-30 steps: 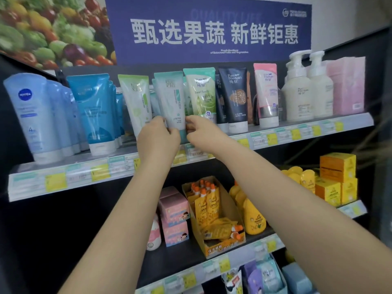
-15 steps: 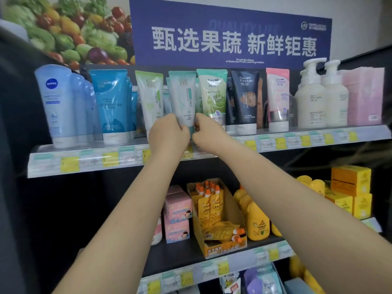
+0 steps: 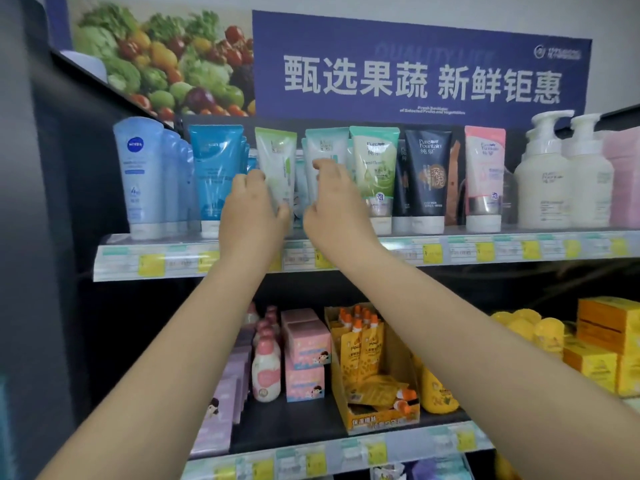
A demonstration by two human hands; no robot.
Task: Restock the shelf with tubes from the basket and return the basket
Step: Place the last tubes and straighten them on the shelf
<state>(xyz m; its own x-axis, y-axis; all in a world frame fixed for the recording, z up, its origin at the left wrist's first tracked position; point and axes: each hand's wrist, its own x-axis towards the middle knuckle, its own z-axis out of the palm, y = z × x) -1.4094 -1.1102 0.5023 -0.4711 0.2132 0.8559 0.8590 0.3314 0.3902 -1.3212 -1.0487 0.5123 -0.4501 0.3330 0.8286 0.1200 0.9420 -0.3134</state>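
Soft, even light falls on my top shelf [image 3: 346, 252]; below it the recess sinks into shadow. Price labels along its edge smear with blur, and its line bows outward, wide-angle, toward both sides.

"NIVEA" on pale blue tube [image 3: 138, 174]

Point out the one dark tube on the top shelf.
The navy-black Pure Fountain tube, standing cap-down between the green-topped tube and the pink-topped tube; every other tube is pale or blue.
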